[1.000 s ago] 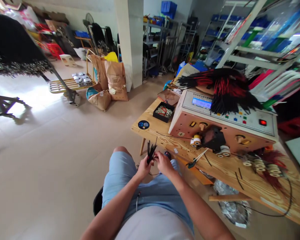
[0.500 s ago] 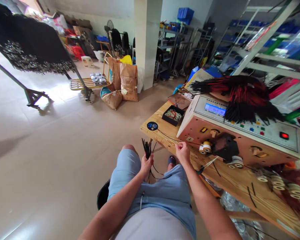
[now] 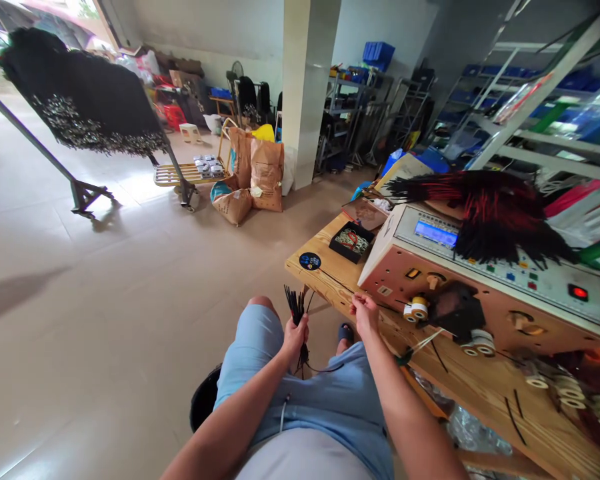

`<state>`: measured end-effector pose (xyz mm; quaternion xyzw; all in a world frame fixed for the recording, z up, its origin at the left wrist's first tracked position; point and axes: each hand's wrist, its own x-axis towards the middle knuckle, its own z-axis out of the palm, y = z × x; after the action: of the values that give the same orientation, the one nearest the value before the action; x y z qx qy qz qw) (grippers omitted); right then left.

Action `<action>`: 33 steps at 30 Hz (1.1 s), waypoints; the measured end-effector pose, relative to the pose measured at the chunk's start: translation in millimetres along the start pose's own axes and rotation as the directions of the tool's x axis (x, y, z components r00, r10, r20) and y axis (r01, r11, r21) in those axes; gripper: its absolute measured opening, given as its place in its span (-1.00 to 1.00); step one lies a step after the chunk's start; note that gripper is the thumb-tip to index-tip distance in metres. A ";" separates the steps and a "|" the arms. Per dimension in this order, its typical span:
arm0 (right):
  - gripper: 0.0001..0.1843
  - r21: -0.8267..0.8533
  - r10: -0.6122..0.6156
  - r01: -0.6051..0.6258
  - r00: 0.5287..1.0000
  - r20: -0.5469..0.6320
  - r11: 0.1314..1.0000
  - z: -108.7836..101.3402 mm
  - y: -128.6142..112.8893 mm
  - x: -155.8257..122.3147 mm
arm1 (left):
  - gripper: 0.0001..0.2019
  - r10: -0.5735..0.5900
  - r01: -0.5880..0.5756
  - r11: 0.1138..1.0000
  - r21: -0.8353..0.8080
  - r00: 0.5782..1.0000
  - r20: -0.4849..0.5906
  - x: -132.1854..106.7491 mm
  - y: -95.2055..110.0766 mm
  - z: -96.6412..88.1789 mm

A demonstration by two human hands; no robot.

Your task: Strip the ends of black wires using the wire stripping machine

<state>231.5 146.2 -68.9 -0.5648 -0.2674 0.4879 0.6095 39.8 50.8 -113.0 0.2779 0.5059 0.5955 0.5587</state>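
Observation:
My left hand (image 3: 295, 335) is closed around a bundle of cut black wires (image 3: 294, 301) above my lap. The wires' upper ends fan out over the fist, and a few loose lengths hang below it. By the bench's front edge my right hand (image 3: 365, 315) has its fingertips pinched together on a thin black wire (image 3: 337, 280). That wire lies along the bench top to the left of the hand. White rollers (image 3: 416, 308) on the front of the wire-cutting machine (image 3: 393, 267) are just right of this hand.
On the wooden bench (image 3: 325, 233) are a black box of terminals (image 3: 351, 242) and a round black disc (image 3: 310, 261). Black and red wires (image 3: 490, 207) are heaped on the machine. A wheeled rack (image 3: 83, 200) and paper sacks (image 3: 267, 175) stand on the floor.
My view has shifted slightly, so the scene sits lower and further right. My right fingers have closed on the black wire at the bench edge. The left hand still grips its bundle.

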 end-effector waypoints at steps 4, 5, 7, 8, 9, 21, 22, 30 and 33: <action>-0.58 0.113 0.062 -0.062 0.998 0.000 0.992 -15.2 -3.1 2.3 | -0.44 0.034 -0.034 0.999 0.011 0.999 0.001 0.6 -0.2 -0.5; -0.57 0.141 0.055 -0.056 0.998 0.010 0.988 -20.2 -5.1 3.9 | -0.45 0.035 -0.035 0.999 0.007 0.999 0.000 0.5 -0.5 -0.4; -0.53 0.179 0.014 -0.023 0.998 0.053 0.984 -29.4 -8.2 6.9 | -0.46 0.025 -0.025 1.000 -0.013 1.000 0.002 0.1 -1.1 0.1; -0.51 0.184 -0.009 -0.005 0.997 0.075 0.983 -33.0 -8.6 8.0 | -0.46 0.017 -0.017 0.999 -0.027 1.000 0.004 -0.2 -1.3 0.5; -0.49 0.169 -0.029 0.014 0.996 0.089 0.985 -35.7 -8.0 8.6 | -0.47 0.009 -0.008 0.999 -0.042 1.000 0.005 -0.4 -1.3 0.9; -0.89 -0.788 -0.295 0.501 0.862 0.413 0.358 -4.8 19.1 2.5 | -0.44 -0.052 0.052 0.994 -0.092 0.999 0.009 0.0 -1.7 1.3; -0.91 -0.820 -0.272 0.486 0.868 0.415 0.302 -1.1 18.3 0.7 | -0.44 -0.052 0.053 0.995 -0.089 0.999 0.012 0.5 -1.9 0.2; -0.87 -0.773 -0.203 0.140 0.979 0.015 0.619 -12.9 -3.9 0.2 | -0.47 -0.049 0.052 0.994 -0.094 0.998 0.034 3.6 -0.6 -6.5; -0.81 -0.729 -0.183 0.085 0.982 -0.057 0.679 -22.6 -15.7 -2.0 | -0.46 -0.066 0.069 0.994 -0.086 0.997 0.037 6.6 -3.5 -4.8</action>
<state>255.2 136.6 -58.5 -0.7672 -0.4398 0.2610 0.3872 35.3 55.2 -119.4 0.2461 0.4792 0.5930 0.5985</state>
